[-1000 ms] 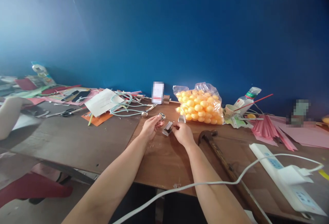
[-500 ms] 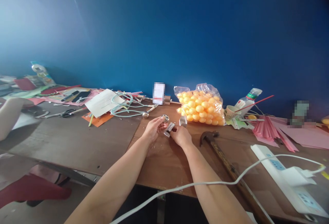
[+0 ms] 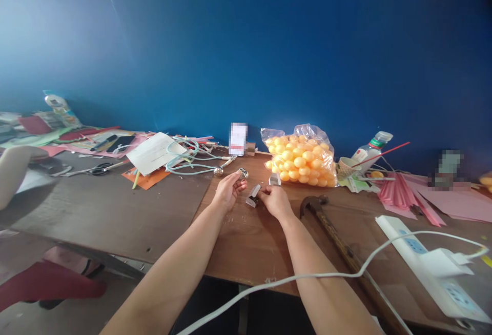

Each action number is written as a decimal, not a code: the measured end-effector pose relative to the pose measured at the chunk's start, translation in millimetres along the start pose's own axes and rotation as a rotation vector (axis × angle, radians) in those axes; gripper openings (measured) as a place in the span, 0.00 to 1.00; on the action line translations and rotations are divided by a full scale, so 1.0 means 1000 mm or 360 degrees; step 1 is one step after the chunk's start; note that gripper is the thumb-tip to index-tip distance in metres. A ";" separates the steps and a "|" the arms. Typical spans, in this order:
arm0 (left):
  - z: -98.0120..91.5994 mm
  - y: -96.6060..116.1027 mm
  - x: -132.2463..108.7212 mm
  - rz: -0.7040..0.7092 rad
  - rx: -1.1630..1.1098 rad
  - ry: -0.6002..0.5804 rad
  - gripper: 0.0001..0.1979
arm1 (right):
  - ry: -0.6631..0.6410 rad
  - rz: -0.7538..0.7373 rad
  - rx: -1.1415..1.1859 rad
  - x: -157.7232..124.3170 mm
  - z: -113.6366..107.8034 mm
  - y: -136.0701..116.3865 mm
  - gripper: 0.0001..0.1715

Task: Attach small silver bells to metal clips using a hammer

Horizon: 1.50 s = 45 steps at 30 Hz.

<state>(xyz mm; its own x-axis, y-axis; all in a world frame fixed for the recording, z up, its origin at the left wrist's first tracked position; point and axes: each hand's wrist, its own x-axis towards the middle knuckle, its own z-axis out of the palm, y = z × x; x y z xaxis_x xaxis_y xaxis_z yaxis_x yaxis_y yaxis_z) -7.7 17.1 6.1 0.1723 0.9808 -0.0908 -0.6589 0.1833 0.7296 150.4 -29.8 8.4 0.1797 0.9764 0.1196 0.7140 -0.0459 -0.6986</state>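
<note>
Between the thumb and fingers of my left hand [image 3: 229, 191] is a small shiny silver ball [image 3: 243, 173]. My right hand [image 3: 275, 201] pinches a small white and grey box-like piece [image 3: 252, 196] by its right side, just above the brown table [image 3: 246, 242]. The piece is angled, with an end face toward me; its exact kind is too small to tell. Just behind my right hand lies a similar pale piece [image 3: 274, 179]. Another silver ball [image 3: 218, 171] rests to the left of my left hand, near a coiled light-blue cord [image 3: 184, 172].
A clear bag of orange-yellow balls [image 3: 302, 160] stands behind my hands. To the right lie a claw hammer [image 3: 334, 235] and a white power strip [image 3: 418, 253]. A white cable [image 3: 307, 276] crosses over my right forearm. Scissors [image 3: 100, 169] lie left, near another person's arm [image 3: 13, 171].
My hands have moved slightly apart, the left one to the left and the right one to the right. The box-like piece has turned in my right hand; the silver ball stays in my left.
</note>
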 end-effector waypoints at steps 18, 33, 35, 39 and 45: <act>0.007 0.003 -0.012 -0.0168 0.0077 -0.0395 0.10 | 0.0185 0.0107 0.1930 0.001 -0.015 -0.012 0.15; 0.006 -0.002 -0.014 -0.0120 0.0283 -0.0594 0.20 | -0.0095 0.0053 0.1848 -0.007 -0.012 -0.020 0.13; 0.005 -0.003 -0.012 -0.0118 0.0301 -0.0598 0.21 | -0.0040 0.0003 0.1755 -0.007 -0.012 -0.019 0.14; 0.006 -0.002 -0.013 -0.0108 0.0332 -0.0608 0.21 | -0.0025 -0.0059 0.1730 -0.006 -0.010 -0.014 0.14; 0.008 0.000 -0.016 -0.0131 0.0334 -0.0647 0.19 | -0.0088 -0.0007 0.1830 -0.006 -0.010 -0.016 0.15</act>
<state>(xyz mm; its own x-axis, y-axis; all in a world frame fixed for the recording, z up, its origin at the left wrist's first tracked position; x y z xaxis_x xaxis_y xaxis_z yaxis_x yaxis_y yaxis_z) -4.8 0.9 12.9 0.5184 0.8506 0.0884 -0.4760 0.2011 0.8562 144.6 -37.4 26.0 0.1287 0.9853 0.1123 -0.3301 0.1493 -0.9321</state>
